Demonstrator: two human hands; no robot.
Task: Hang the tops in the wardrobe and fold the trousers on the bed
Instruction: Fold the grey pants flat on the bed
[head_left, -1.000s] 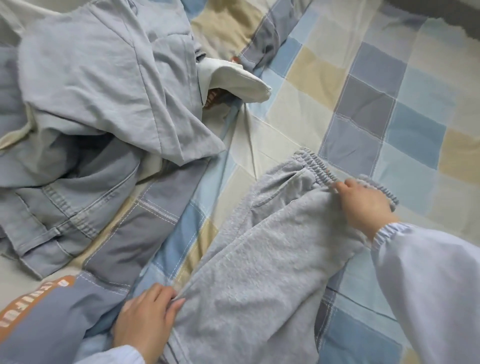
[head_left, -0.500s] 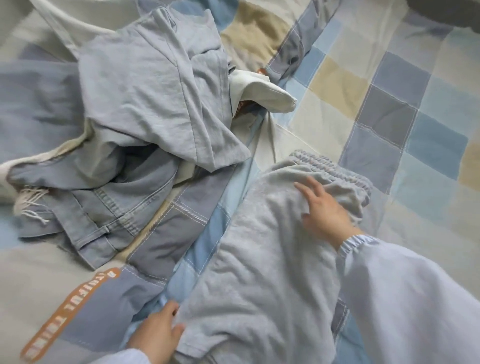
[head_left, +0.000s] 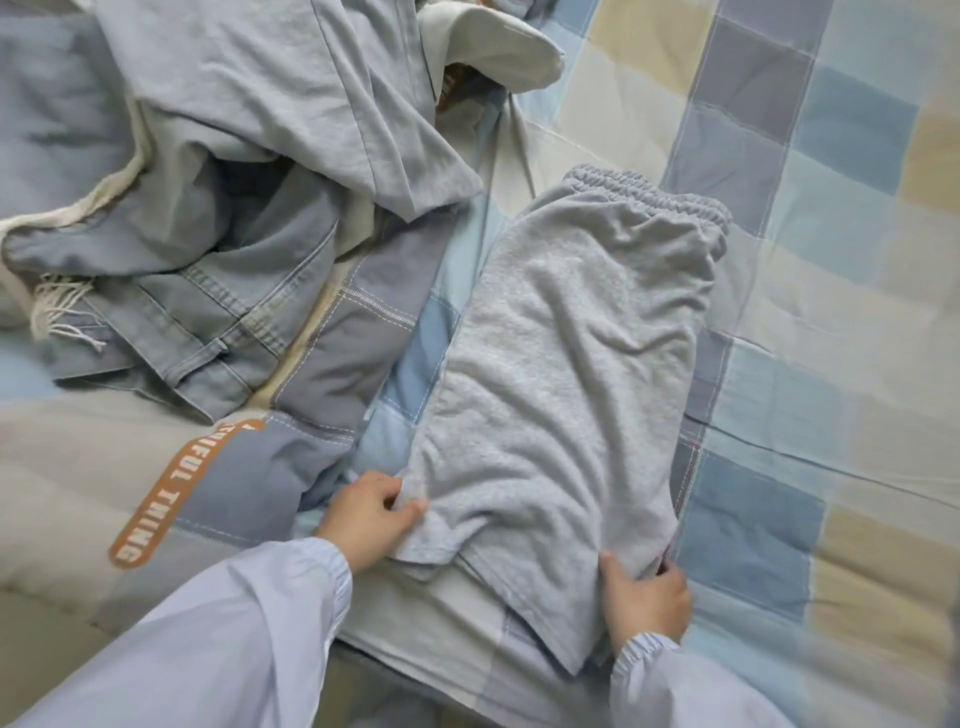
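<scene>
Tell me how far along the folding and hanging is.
Done: nothing finished is visible. In hand: the grey sweatpants lie doubled lengthwise on the bed, left hand and right hand gripping their near end. Left: the pile of jeans and tops is untouched.

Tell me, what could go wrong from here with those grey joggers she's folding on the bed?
1. The grey sweatpants are already wrinkled across the middle; folding now would probably press those creases in.
2. The left hand and right hand each pinch only a near edge, so lifting could let the elastic waistband end slide out of line.
3. The pile of denim clothes lies close beside them on the patchwork quilt; a wide swing might snag it.
</scene>
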